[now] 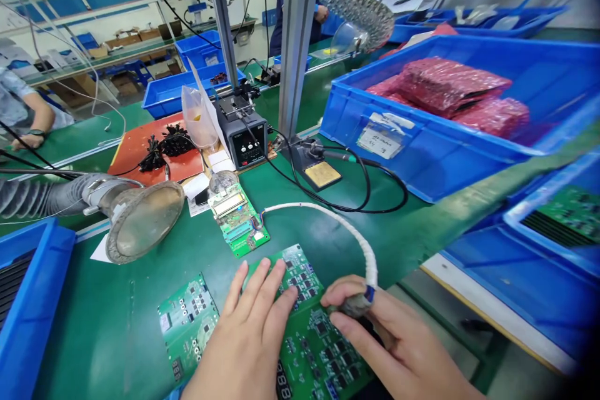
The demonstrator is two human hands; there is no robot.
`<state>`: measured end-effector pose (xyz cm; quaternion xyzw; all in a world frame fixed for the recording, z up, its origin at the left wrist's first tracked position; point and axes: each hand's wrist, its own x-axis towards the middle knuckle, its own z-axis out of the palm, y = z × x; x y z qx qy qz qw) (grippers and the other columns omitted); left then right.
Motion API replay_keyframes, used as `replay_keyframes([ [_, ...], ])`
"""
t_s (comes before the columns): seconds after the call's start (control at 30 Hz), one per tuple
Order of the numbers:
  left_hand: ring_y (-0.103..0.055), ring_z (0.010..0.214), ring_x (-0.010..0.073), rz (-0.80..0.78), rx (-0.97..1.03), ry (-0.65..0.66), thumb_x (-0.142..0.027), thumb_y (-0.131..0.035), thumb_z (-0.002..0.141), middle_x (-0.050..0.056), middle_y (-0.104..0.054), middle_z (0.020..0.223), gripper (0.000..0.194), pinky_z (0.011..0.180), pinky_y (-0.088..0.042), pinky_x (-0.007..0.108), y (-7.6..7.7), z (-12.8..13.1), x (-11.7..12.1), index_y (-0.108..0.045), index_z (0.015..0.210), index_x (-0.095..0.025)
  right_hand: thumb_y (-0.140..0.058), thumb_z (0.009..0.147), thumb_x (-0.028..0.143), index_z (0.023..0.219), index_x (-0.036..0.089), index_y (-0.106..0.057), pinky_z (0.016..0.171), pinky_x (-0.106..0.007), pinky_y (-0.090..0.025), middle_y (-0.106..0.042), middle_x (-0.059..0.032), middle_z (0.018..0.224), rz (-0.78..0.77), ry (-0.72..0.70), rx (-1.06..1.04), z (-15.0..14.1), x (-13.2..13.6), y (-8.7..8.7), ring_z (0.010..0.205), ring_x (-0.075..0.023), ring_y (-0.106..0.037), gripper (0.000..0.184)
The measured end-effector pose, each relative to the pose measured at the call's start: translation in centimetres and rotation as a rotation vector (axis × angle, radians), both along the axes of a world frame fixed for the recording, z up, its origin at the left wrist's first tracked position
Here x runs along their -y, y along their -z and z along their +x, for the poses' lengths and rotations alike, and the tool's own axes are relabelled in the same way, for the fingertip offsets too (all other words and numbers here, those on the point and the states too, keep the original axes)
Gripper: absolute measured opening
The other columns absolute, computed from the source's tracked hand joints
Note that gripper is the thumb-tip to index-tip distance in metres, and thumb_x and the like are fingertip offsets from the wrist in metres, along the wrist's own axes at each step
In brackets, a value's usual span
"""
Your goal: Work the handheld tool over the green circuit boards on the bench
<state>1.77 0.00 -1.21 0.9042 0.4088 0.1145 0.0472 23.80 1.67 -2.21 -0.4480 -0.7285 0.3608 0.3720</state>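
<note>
My left hand (246,331) lies with fingers stretched out over a green circuit board (323,353), pressing on its upper left part. Gripped in my right hand (398,337) is a taped cable-end probe (357,305), its tip down at the board near the chips. From this probe a white-wrapped cable (344,222) arcs back to a small green tester board (239,225) with a lit screen and a blue socket. Another green circuit board (180,319) rests to the left, partly covered by my left hand. The exact contact under the probe is hidden.
A soldering station (244,137) and iron stand (321,172) are behind. A fume extractor hood (145,222) juts in from the left. Blue bins flank the bench; the big blue bin (365,106) holds pink bubble-wrap packs (450,84). Other people work across the bench.
</note>
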Motion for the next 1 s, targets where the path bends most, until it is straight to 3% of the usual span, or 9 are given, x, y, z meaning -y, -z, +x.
replay_keyframes([
  [0.17,-0.036,0.133,0.0380,0.007,-0.029,-0.004,-0.034,-0.066,0.072,0.017,-0.034,0.148,0.070,0.100,-0.042,0.059,-0.2,0.0,-0.1,-0.043,0.133,-0.011,-0.051,0.089,0.015,0.095,0.023,-0.058,0.073,-0.022,-0.054,-0.064,-0.0014,0.086,-0.007,-0.016,-0.016,-0.2,0.0,-0.2,0.080,-0.0154,-0.064,0.012],
  [0.37,-0.042,0.127,0.0442,0.042,-0.034,-0.012,-0.032,-0.069,0.062,0.023,-0.043,0.141,0.071,0.093,-0.047,0.061,-0.4,0.4,-0.3,-0.049,0.126,-0.010,-0.051,0.090,0.015,0.096,0.024,-0.058,0.073,-0.021,-0.054,-0.063,0.0000,0.087,0.003,-0.020,-0.007,0.0,0.2,-0.3,0.081,-0.0141,-0.063,0.013],
  [0.57,-0.025,0.135,0.0491,-0.023,0.032,-0.118,-0.035,-0.079,0.053,0.025,-0.023,0.151,0.086,0.097,-0.041,0.065,0.5,0.6,0.3,-0.045,0.129,-0.015,-0.051,0.090,0.017,0.095,0.024,-0.059,0.072,-0.022,-0.055,-0.064,-0.0006,0.086,-0.014,-0.010,-0.006,-0.1,0.1,-0.3,0.080,-0.0151,-0.064,0.012],
  [0.77,-0.030,0.130,0.0538,0.006,0.030,-0.120,-0.039,-0.083,0.050,0.030,-0.009,0.152,0.085,0.090,-0.046,0.065,0.3,0.9,0.2,-0.049,0.124,-0.013,-0.053,0.089,0.019,0.093,0.023,-0.061,0.071,-0.023,-0.056,-0.065,-0.0023,0.086,-0.004,0.013,0.016,-0.1,0.1,-0.1,0.078,-0.0164,-0.065,0.010],
  [1.0,-0.027,0.132,0.0530,-0.095,-0.040,-0.123,-0.040,-0.077,0.055,0.031,-0.021,0.149,0.077,0.091,-0.043,0.066,-0.5,1.4,-0.3,-0.053,0.122,-0.012,-0.055,0.087,0.020,0.092,0.023,-0.061,0.069,-0.021,-0.057,-0.066,-0.0014,0.085,0.050,0.038,0.018,-0.1,0.0,0.0,0.077,-0.0157,-0.066,0.009],
])
